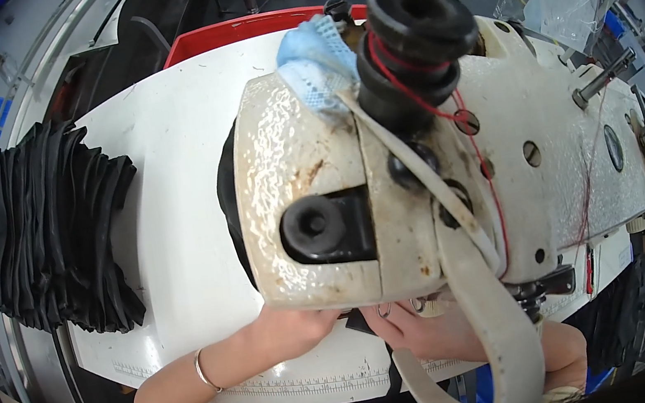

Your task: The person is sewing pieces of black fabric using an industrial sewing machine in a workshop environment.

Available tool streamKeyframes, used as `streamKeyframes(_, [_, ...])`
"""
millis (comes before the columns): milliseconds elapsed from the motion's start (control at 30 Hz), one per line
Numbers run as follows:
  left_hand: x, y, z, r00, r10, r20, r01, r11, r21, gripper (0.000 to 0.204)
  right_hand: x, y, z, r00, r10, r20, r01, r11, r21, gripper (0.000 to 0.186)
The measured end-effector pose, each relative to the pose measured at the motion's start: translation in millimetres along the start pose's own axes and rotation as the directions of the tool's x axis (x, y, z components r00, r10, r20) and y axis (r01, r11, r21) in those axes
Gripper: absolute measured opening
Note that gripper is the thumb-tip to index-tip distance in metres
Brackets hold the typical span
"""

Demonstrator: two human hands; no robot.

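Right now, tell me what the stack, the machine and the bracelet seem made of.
Stack: probably fabric, matte black, by its soft wavy edges. Machine: likely painted metal, glossy cream, by its rusty spots. Bracelet: apparently metal, polished, silvery, by its glint.

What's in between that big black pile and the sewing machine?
In the head view, white tabletop lies between the black pile and the sewing machine, plus a black piece peeking out beside the machine.

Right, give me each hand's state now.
Left hand: cannot be told; the sewing machine hides its fingertips.
Right hand: partly hidden too; whether it holds anything cannot be told.
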State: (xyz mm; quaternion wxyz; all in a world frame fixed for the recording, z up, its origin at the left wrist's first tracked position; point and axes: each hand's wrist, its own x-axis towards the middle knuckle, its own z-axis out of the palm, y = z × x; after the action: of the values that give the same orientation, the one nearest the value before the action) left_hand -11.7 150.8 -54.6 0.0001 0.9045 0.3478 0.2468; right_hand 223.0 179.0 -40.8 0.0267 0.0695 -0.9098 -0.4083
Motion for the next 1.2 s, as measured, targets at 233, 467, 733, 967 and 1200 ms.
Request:
streamKeyframes(233, [-15,-27,10,0.907,-0.356,0.226,0.422,0.775,-0.471,0.035,8,-18,12,0.936,0.353,-0.004,-0.338,0.900,0.274,0.024])
streamKeyframes(467, [-26,-16,9,0.880,-0.323,0.349,0.447,0.813,-0.374,0.034,2,-43,18,0.734,0.677,0.053,-0.495,0.480,0.724,0.027])
streamKeyframes(733, [-29,-16,9,0.989,-0.062,0.136,0.070,0.996,-0.057,0.035,13,-67,34,0.694,0.700,0.165,-0.539,0.353,0.765,0.037])
streamKeyframes(967, [-7,-7,-19,0.912,-0.207,0.353,0.292,0.934,-0.204,0.043,-5,-43,14,0.952,0.284,0.116,-0.307,0.886,0.348,0.038])
streamKeyframes(1200, [4,-4,-15,0.985,-0.107,0.137,0.124,0.985,-0.117,0.045,-22,9,-14,0.784,0.575,0.235,-0.465,0.292,0.836,0.031])
